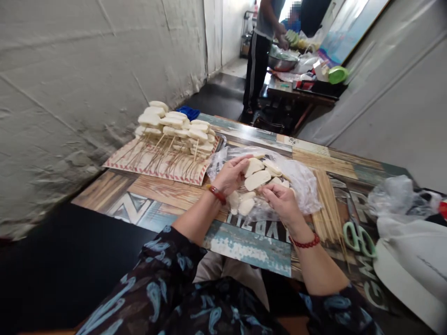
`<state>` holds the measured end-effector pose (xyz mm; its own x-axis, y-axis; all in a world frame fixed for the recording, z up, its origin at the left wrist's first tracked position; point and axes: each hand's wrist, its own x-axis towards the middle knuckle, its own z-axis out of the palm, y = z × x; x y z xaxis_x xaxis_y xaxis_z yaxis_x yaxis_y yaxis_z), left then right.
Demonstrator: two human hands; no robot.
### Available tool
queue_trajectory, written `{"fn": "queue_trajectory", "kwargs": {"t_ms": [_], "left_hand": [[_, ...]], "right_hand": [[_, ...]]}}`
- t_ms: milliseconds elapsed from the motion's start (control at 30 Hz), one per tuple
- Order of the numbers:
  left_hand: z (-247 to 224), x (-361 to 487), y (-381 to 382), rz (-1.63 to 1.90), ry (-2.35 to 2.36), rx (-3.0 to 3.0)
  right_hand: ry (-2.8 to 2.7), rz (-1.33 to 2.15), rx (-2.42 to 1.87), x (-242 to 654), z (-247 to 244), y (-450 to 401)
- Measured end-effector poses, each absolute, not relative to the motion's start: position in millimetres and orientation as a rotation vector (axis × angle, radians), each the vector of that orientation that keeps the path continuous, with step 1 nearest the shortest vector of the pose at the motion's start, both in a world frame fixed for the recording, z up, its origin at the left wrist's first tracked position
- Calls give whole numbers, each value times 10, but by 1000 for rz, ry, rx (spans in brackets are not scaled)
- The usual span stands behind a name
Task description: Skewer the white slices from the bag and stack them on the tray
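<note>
My left hand (231,176) is closed at the left edge of a pale oval slice (257,180), with its thumb partly hidden. My right hand (280,200) pinches at the slice's lower right edge, seemingly on a thin bamboo skewer, mostly hidden by the fingers. More pale slices (247,206) lie around both hands on a clear plastic bag (303,186). To the left, skewered slices (172,122) are stacked in layers, their sticks pointing toward me over a red-edged paper sheet (118,160).
Loose bamboo skewers (326,204) lie right of the bag, beside green-handled scissors (359,238). A white cap (412,260) and crumpled plastic (398,195) sit at the table's right. Beyond, a person (260,56) stands at another table holding a metal bowl (282,61).
</note>
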<state>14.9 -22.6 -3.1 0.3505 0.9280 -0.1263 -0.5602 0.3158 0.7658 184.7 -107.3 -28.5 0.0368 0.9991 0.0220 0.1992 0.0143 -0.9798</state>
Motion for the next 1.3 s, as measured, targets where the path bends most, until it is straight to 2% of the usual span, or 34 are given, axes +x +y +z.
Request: {"fn": "queue_trajectory", "kwargs": {"t_ms": [1300], "left_hand": [[-112, 229, -210, 1108, 677, 841]], "right_hand": [[-1287, 947, -1296, 1769, -328, -1032]]}}
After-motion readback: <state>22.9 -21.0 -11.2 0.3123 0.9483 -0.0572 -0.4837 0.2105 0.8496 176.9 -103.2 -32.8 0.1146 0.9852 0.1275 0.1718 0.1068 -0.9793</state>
